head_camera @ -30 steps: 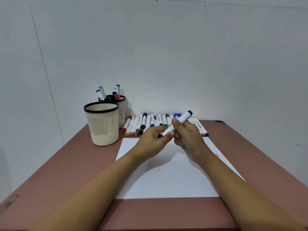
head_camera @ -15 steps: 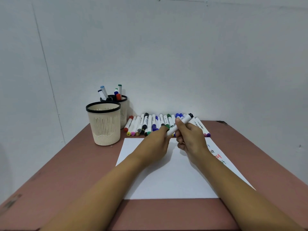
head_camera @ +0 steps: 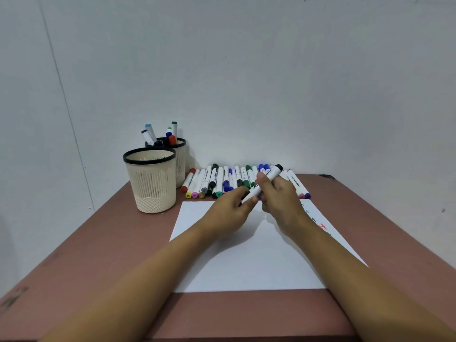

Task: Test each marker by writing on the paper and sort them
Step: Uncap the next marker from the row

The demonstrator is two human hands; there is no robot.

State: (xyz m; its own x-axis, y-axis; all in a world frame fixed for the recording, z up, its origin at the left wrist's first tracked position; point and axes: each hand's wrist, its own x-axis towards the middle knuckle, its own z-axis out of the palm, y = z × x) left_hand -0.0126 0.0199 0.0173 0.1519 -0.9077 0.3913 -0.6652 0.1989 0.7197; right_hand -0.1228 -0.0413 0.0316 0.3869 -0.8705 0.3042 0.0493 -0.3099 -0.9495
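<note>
A white marker with a black end (head_camera: pixel 267 178) is held tilted above the far edge of the white paper (head_camera: pixel 246 262). My right hand (head_camera: pixel 278 196) grips its barrel. My left hand (head_camera: pixel 230 211) pinches its lower end, where the cap sits; the cap is hidden by my fingers. A row of several markers (head_camera: pixel 222 180) lies along the back of the table. Small coloured marks (head_camera: pixel 322 226) show on the paper's right edge.
Two cream mesh cups with black rims stand at the back left: the near one (head_camera: pixel 151 183) looks empty, the far one (head_camera: pixel 181 166) holds several markers. The brown table (head_camera: pixel 86 262) meets a white wall behind.
Both hands with the marker have drifted slightly away from me and lower, toward the marker row. My left fingers stay at the marker's lower end.
</note>
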